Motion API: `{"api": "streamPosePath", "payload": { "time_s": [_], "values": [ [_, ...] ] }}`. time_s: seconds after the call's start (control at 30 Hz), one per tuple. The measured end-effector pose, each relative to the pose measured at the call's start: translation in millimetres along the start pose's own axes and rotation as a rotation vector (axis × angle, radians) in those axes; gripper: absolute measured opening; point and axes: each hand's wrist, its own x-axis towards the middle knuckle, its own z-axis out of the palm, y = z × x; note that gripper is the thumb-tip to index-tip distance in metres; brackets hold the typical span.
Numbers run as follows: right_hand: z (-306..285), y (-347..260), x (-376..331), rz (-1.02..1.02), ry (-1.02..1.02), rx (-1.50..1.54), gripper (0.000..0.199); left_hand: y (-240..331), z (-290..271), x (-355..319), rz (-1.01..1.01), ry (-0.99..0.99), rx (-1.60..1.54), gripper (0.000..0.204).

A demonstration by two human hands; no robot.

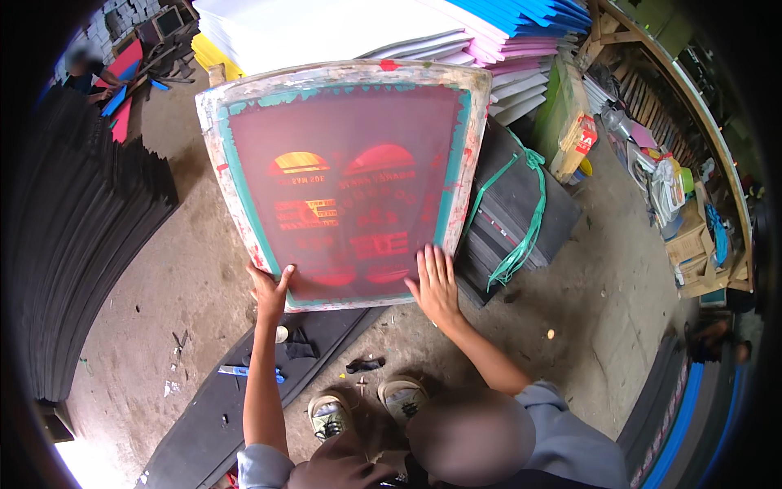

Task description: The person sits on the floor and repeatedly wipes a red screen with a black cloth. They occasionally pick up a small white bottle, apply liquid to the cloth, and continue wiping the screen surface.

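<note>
A large screen-printing frame (213,134) is tilted up in front of me. Its wooden border is smeared with white and red paint, and a teal band edges the purplish mesh (366,122), which carries red and yellow printed shapes. At the lower left corner, my left hand (270,292) grips the border, thumb over the front, some fingers hidden by the frame. My right hand (437,287) lies against the lower right part of the mesh and border, fingers stretched out and apart. The frame's upper edge is near a stack of white sheets (309,33).
Blue sheets (521,16) and pink ones pile up behind the frame. Dark sheets tied with green strapping (529,208) stand at its right. Tall black sheet stacks (90,244) line the left. A blue cutter knife (251,372) lies on a dark sheet near my shoes (330,416). Another person (85,77) is far left.
</note>
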Motion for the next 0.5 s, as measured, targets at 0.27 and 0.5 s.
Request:
{"api": "streamPosePath", "payload": {
  "time_s": [0.27,0.5],
  "values": [
    [-107,17,219,0.053,0.391,0.002,0.072,7,-17,3,-0.028,0.081,0.074,0.093],
    [-47,-50,158,-0.374,0.032,-0.256,0.068,7,-16,0,-0.052,0.088,0.189,0.097]
  ]
}}
